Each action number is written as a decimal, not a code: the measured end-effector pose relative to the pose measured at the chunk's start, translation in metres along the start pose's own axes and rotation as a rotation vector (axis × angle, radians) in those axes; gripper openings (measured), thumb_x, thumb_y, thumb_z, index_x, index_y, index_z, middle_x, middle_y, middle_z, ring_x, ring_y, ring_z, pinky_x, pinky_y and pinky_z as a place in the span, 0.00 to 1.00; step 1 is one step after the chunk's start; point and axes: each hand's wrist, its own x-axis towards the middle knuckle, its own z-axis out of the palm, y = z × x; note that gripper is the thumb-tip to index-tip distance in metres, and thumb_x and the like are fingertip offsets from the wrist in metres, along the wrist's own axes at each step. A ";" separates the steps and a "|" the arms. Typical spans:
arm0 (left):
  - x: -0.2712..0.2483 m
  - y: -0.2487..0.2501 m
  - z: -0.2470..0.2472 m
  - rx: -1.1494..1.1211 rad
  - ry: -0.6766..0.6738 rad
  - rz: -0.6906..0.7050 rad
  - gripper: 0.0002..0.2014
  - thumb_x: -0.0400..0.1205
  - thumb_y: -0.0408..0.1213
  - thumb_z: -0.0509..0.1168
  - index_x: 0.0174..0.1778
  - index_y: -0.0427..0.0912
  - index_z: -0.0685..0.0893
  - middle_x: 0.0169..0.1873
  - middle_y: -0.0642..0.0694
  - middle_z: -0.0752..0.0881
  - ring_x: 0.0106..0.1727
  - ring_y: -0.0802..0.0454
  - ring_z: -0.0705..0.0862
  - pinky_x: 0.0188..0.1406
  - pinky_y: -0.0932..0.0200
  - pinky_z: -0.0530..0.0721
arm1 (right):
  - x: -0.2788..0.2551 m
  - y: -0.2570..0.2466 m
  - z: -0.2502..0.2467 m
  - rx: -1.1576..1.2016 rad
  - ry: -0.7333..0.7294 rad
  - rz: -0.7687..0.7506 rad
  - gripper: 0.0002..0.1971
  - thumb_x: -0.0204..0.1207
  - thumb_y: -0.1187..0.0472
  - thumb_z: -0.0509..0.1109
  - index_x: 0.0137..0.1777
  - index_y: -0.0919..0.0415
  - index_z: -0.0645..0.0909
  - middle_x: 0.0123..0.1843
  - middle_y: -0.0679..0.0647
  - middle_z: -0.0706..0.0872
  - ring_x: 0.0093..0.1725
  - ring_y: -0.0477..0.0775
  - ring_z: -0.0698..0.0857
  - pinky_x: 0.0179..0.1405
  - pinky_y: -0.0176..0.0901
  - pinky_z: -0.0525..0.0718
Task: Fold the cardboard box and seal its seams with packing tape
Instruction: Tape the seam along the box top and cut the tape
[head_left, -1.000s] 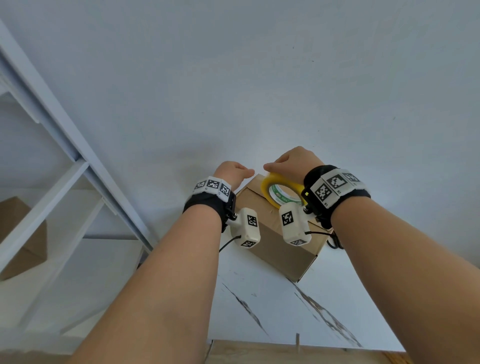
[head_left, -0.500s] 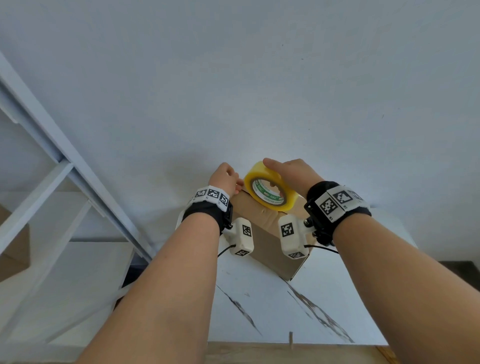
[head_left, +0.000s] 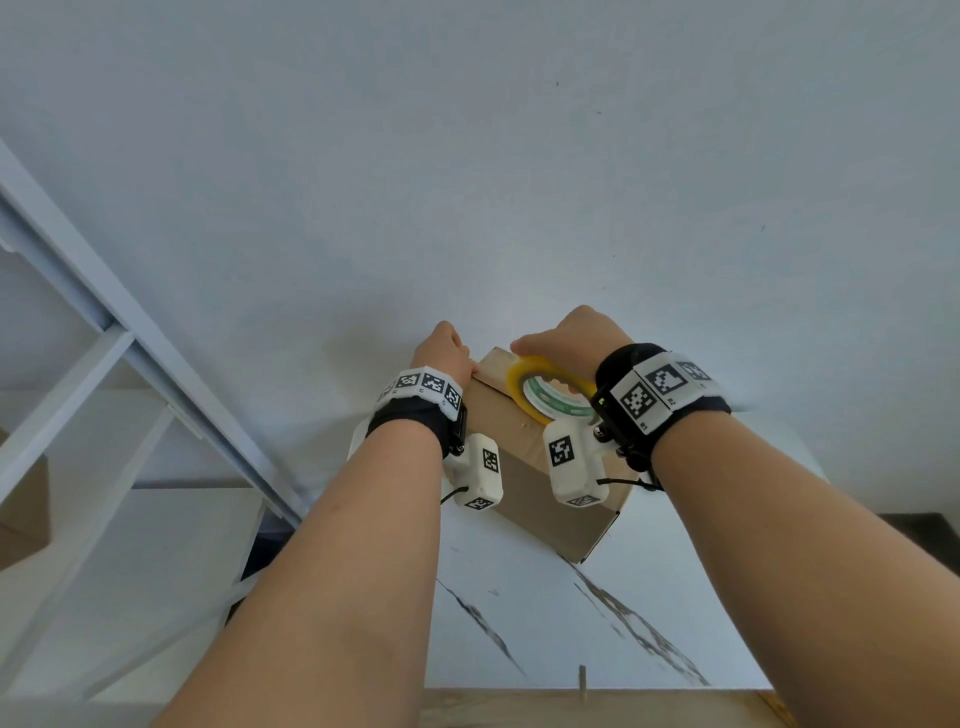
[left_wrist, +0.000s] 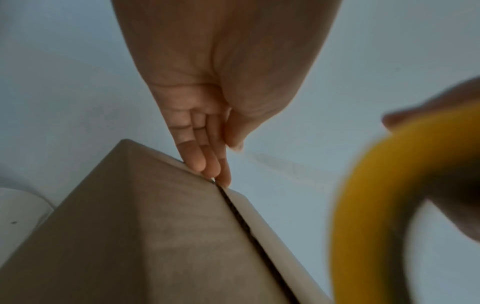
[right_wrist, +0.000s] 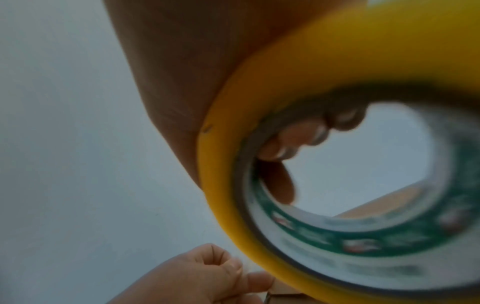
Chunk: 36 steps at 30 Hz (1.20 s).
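A brown cardboard box (head_left: 535, 483) stands on the white table close to the wall, flaps folded down, with a dark seam (left_wrist: 244, 222) between them. My left hand (head_left: 441, 348) is at the box's far left corner; its straight fingers (left_wrist: 207, 162) press on the far top edge where the seam ends. My right hand (head_left: 569, 332) grips a yellow roll of packing tape (head_left: 545, 389) with a green-printed core, fingers (right_wrist: 298, 139) hooked through the hole. The roll (right_wrist: 233, 164) hangs tilted just over the box top. A faint streak between thumb and roll may be tape; I cannot be sure.
The table (head_left: 519, 623) is white with dark veins and ends at the wall just behind the box. A white shelf frame (head_left: 130, 338) slants along the left, with another cardboard box (head_left: 21, 514) behind it. A wooden edge (head_left: 571, 706) runs along the bottom.
The roll, raised upright half a second ago, has come back down and lies flatter over the box top. My left hand has stayed at the far left corner.
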 end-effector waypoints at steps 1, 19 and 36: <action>0.001 -0.002 -0.002 0.006 -0.002 -0.004 0.05 0.84 0.33 0.53 0.43 0.45 0.70 0.44 0.40 0.89 0.43 0.42 0.86 0.51 0.43 0.87 | 0.001 -0.001 0.000 -0.036 -0.017 0.005 0.22 0.70 0.42 0.73 0.43 0.64 0.82 0.41 0.59 0.88 0.34 0.56 0.83 0.36 0.43 0.81; 0.008 -0.021 -0.008 0.017 -0.030 -0.060 0.05 0.84 0.32 0.59 0.43 0.39 0.77 0.47 0.39 0.91 0.44 0.44 0.87 0.55 0.52 0.84 | 0.010 -0.016 -0.003 -0.037 -0.051 0.007 0.18 0.72 0.47 0.70 0.40 0.64 0.79 0.32 0.57 0.83 0.28 0.56 0.82 0.36 0.44 0.80; 0.021 -0.015 -0.009 0.228 -0.115 -0.141 0.11 0.78 0.39 0.67 0.31 0.39 0.78 0.30 0.43 0.80 0.38 0.43 0.78 0.34 0.60 0.75 | 0.020 -0.012 0.013 0.039 -0.015 0.056 0.17 0.68 0.49 0.72 0.40 0.65 0.81 0.30 0.58 0.82 0.27 0.59 0.82 0.34 0.44 0.80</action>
